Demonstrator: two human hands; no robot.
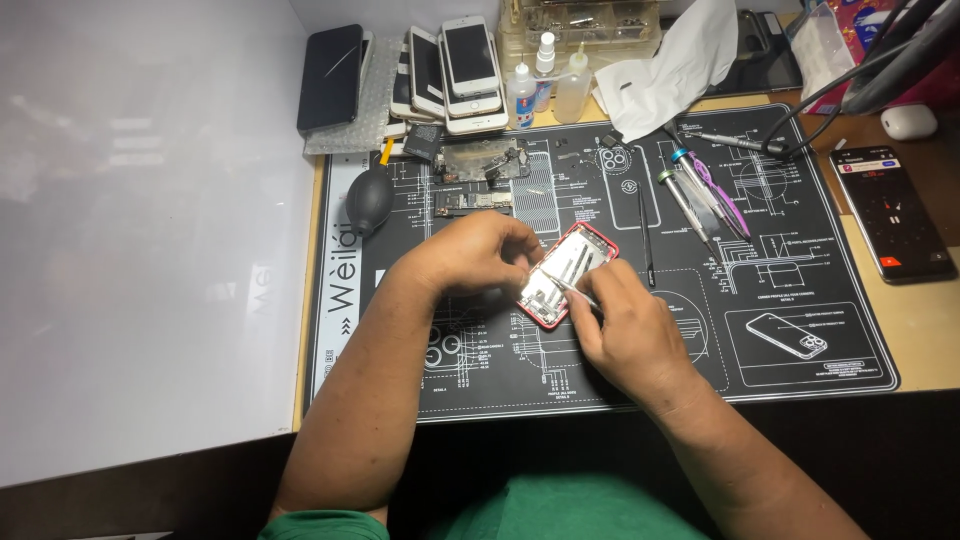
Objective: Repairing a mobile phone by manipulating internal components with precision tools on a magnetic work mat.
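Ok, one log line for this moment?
left hand: steadying opened red-framed phone shell | right hand: thin metal tweezers inside shell | surface: black printed work mat

The lower end of the red-framed phone shell (566,272) is covered by the left hand (478,255) and right hand (630,335), and the thin metal tool (578,291) in the right hand is too fine to identify, its grip end lost under the fingers. The parts inside the shell are too small to tell apart. At the top edge the clear parts box (580,25) and the stacked phones (455,75) are cut off, and the dark cable (850,85) runs out of view.
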